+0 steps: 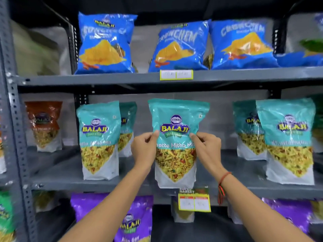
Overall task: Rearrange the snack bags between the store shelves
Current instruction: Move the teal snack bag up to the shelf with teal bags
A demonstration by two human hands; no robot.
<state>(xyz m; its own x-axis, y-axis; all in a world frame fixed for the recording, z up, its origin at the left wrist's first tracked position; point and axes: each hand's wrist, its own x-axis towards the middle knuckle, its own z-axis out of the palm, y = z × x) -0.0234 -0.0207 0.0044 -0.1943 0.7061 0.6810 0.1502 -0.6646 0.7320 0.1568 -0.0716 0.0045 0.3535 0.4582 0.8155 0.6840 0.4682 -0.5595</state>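
Both hands hold one teal snack bag (176, 142) upright in front of the middle shelf (70, 184), at the centre of the view. The left hand (143, 147) pinches the bag's left edge, thumb on the front just under the logo, fingers (153, 135) closed on the film. The right hand (206, 145) does the same on the right edge, its fingers closed tight on the bag; a red thread bracelet (224, 179) sits on that wrist. The bag's bottom hangs level with the shelf's front lip, and whether it touches the shelf cannot be told.

At nine o'clock from the held bag stands a second teal bag (98, 140) on the same shelf, another partly hidden behind it. At three o'clock two more teal bags (288, 142) stand together near the right edge. Far out at nine o'clock an orange-topped bag (44, 126) stands alone in the next bay.

At twelve o'clock, on the upper shelf (244, 75), three blue chip bags (180, 49) stand in a row above a yellow price tag (176, 74). At six o'clock a purple bag (122, 219) sits on the lower level beside a second price tag (194, 199)
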